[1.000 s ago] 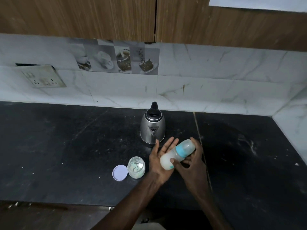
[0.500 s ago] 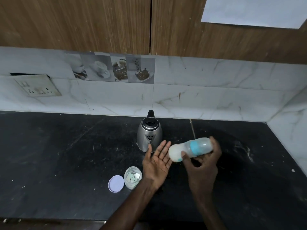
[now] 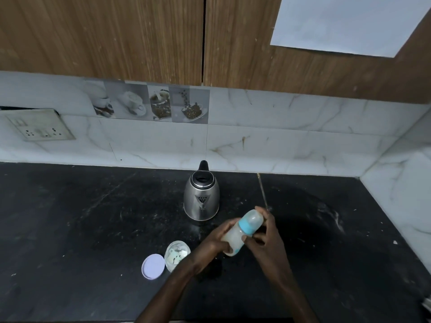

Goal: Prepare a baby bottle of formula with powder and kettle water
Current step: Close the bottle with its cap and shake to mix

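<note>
1. Since half a second ago, my left hand has closed in from an open palm onto the base end of the translucent plastic baby bottle with the blue collar, and the bottle has swung from near level to a steeper tilt.
2. My right hand grips the bottle around the collar; the capped end points up and away from me.
3. Both grips are closed on the bottle, which hangs above the black stone surface, touching nothing else.
4. Behind the hands stands the steel electric kettle with a black lid.
5. Left of my left wrist sits the small clear powder jar, open, with its round lilac lid lying flat just beside it.
</note>
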{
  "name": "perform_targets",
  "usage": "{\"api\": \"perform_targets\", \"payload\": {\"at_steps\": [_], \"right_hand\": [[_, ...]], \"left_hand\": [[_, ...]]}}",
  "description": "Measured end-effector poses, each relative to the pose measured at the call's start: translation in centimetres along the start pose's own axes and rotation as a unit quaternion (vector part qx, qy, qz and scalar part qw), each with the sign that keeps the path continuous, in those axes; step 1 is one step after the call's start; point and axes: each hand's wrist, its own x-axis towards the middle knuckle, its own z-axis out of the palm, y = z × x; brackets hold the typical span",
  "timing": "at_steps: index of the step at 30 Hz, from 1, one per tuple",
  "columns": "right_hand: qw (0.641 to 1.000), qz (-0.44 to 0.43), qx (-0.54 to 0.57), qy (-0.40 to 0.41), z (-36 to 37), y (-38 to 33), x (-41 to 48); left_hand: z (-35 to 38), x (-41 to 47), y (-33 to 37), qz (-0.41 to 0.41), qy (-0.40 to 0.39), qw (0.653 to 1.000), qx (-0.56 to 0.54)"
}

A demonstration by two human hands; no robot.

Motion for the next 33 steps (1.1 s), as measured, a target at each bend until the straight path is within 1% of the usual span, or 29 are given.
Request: {"api": "perform_targets", "payload": {"at_steps": [4, 6, 9, 11, 15, 20, 26, 33], "right_hand": [[0.996, 0.002, -0.058, -0.075, 0.9, 0.4, 0.2], [0.991, 0.002, -0.098, -0.087, 1.8, 0.8, 0.5], [0.978, 0.001, -0.171, -0.117, 3.1, 2.4, 1.3], [0.971, 0.010, -0.200, -0.129, 3.9, 3.2, 1.7], [0.954, 0.010, -0.254, -0.156, 5.4, 4.5, 2.3], [0.942, -0.007, -0.289, -0.171, 6.6, 6.1, 2.6], [0.935, -0.023, -0.307, -0.178, 6.9, 7.5, 3.0], [0.930, -0.033, -0.317, -0.185, 7.2, 8.4, 3.5]], "left_hand": [[-0.2, 0.2, -2.3, -0.044, 0.023, 0.988, 0.147], [0.2, -0.2, -2.8, -0.050, 0.041, 0.979, 0.195], [0.9, -1.0, -3.8, -0.029, 0.086, 0.975, 0.202], [1.1, -1.3, -5.1, -0.023, 0.120, 0.971, 0.207], [0.7, -1.1, -7.8, -0.059, 0.170, 0.952, 0.249], [0.2, -0.5, -10.5, -0.083, 0.184, 0.943, 0.264], [0.0, 0.4, -12.3, -0.066, 0.206, 0.932, 0.291], [0.4, 0.5, -12.8, -0.052, 0.235, 0.915, 0.323]]}}
